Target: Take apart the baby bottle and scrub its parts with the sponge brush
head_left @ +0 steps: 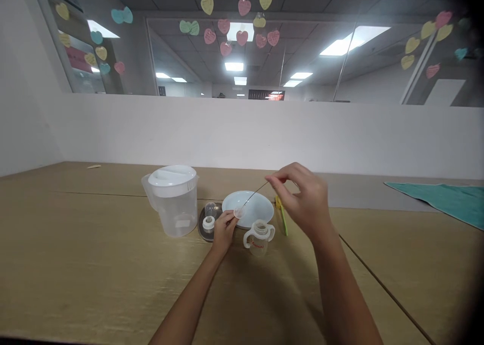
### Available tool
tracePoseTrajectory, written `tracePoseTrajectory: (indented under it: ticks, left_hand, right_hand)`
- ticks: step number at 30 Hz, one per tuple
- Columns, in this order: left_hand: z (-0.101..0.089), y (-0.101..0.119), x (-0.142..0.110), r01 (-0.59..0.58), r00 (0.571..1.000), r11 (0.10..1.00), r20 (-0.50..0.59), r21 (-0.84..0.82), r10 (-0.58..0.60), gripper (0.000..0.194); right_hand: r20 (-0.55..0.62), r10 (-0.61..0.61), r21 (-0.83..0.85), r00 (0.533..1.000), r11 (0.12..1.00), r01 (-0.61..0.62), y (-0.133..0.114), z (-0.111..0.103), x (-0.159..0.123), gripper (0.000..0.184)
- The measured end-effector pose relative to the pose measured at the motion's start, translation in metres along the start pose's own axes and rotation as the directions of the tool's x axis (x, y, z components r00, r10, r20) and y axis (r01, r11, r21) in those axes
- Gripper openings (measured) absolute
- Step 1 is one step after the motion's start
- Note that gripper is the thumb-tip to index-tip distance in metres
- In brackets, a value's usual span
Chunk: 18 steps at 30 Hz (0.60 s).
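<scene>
My left hand point(224, 230) pinches a small, clear round piece point(239, 212) that looks like a bottle nipple, over the near left rim of a white oval bowl point(262, 206). A thin, dark wire-like stick point(256, 191) slants up from that piece to my right hand point(304, 198), whose thumb and forefinger close on its upper end. Whether the stick's lower tip is inside the piece is too small to tell. Just in front of the bowl stands an uncapped, two-handled baby bottle point(259, 244). Left of my left hand, a metal tray point(204, 234) bears a white collar ring point(208, 224) and a clear domed cap point(210, 210).
A lidded clear plastic pitcher point(177, 215) stands left of the tray. Behind my right wrist lies a green and yellow brush-like tool point(283, 220), partly hidden. A green cloth point(449, 199) lies at the far right. A white wall point(242, 133) borders the table's back.
</scene>
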State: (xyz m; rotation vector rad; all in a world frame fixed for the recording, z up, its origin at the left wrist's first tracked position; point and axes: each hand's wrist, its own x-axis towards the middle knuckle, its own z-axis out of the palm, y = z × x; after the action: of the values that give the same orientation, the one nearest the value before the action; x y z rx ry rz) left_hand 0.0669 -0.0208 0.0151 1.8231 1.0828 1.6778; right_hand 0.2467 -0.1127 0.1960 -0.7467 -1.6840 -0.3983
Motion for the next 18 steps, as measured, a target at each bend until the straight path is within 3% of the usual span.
tracePoseTrajectory:
  ticks: [3,8,15,18]
  left_hand:
    - [-0.001,0.0,0.0,0.008,1.0,1.0,0.008,-0.006,-0.008,0.021]
    - [-0.001,-0.003,-0.001,0.017,1.0,1.0,-0.001,0.001,-0.017,0.02]
    - [0.0,-0.001,-0.001,0.034,0.999,0.999,-0.014,-0.032,-0.034,0.022]
    - [-0.001,0.002,-0.001,0.057,0.998,0.997,-0.035,-0.044,-0.059,0.023]
  right_hand:
    - [-0.016,0.17,-0.007,0.985,0.985,-0.17,0.028,0.006,-0.002,0.022]
    - [0.034,0.425,-0.082,0.905,0.903,-0.421,0.073,0.041,-0.011,0.028]
    - [0.125,0.641,-0.149,0.757,0.766,-0.625,0.116,0.081,-0.036,0.029]
    - [0.169,0.73,-0.165,0.662,0.683,-0.711,0.142,0.096,-0.057,0.03]
